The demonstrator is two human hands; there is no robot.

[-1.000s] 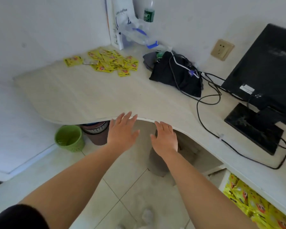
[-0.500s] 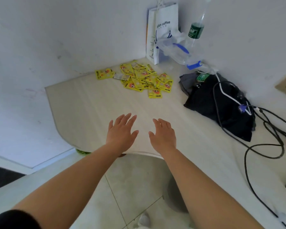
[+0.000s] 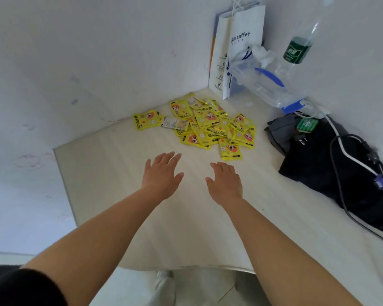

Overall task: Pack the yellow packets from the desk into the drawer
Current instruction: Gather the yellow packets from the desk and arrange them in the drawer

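the person is at the reach, the first step of a pick-up. both arms stretch over the desk, palms down, the left hand and right hand empty with fingers loosely spread, near the yellow packets but not touching them. the packets lie in a loose overlapping pile toward the back corner, one apart at the left by the wall, a paper bag behind. the drawer is out of view. next, probably, closing in and scooping the slippery pile together.
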